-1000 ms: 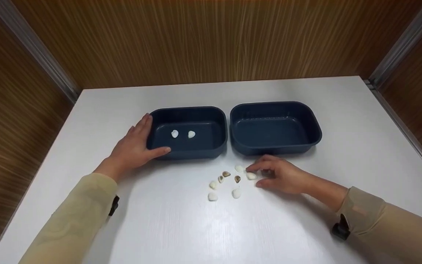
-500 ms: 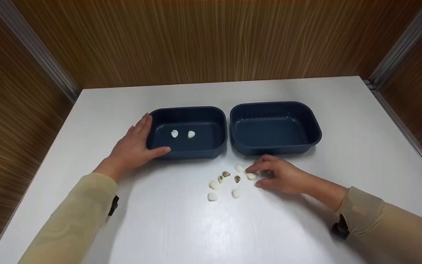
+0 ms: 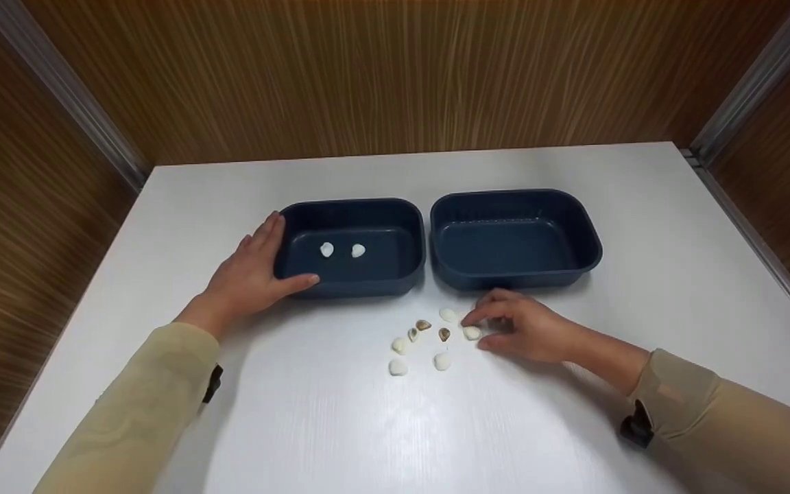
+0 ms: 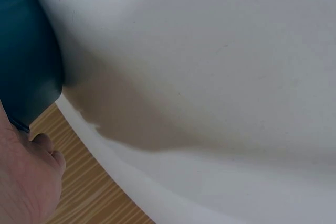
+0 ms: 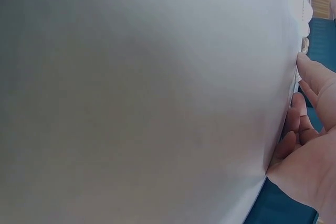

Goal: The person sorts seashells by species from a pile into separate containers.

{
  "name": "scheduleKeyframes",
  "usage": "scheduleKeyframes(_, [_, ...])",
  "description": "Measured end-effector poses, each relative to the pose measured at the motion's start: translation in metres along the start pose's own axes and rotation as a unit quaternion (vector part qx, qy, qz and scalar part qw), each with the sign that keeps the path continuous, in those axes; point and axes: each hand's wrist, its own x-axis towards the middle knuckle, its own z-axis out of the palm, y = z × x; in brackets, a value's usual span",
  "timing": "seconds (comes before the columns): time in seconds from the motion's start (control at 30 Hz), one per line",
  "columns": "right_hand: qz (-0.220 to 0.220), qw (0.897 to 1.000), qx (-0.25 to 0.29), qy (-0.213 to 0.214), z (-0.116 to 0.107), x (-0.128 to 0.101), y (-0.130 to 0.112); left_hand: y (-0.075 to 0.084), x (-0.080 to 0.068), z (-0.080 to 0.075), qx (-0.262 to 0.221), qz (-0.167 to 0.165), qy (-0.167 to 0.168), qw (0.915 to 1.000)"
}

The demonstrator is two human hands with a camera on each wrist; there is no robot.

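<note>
Your left hand [image 3: 252,273] lies flat against the left wall of the left tray [image 3: 299,213], fingers straight along its side and thumb running along the near wall, bracing it rather than gripping. Inside that tray two white shells [image 3: 341,250] sit side by side on the floor. The left wrist view shows only a dark corner of the tray and part of your palm.

Just right of it, the right tray [image 3: 590,237] stands with nothing visible in it, its wall almost touching the first.

In front of the gap between the trays, a loose cluster of shells [image 3: 422,339] lies on the white table [image 3: 340,425]: several white ones and a couple of brown-marked ones.

At the right edge of that cluster, your right hand [image 3: 525,329] rests low on the table with fingers curled, index finger and thumb closing on the white shell [image 3: 471,333] nearest to it. The shell appears to be on the table and not yet lifted. Whether the pinch is complete cannot be told, and the right wrist view does not settle it.

You seem to be at the pick-up step of sorting shells into trays. The next move calls for a firm fingertip pinch, then a lift clear of the neighbouring shells without scattering them.
</note>
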Motion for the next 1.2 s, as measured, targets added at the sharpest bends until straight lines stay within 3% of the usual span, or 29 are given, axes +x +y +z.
scheduleKeyframes(0.6, [-0.003, 1.0, 0.03, 0.004, 0.0015, 0.0008, 0.0014, 0.0018, 0.0009, -0.0013, 0.005, -0.013, -0.014, 0.9998])
scheduleKeyframes(1.2, [0.007, 1.0, 0.004, -0.005, 0.001, 0.0014, -0.0018, 0.0013, 0.0, -0.0021, 0.003, -0.008, -0.011, 0.9999])
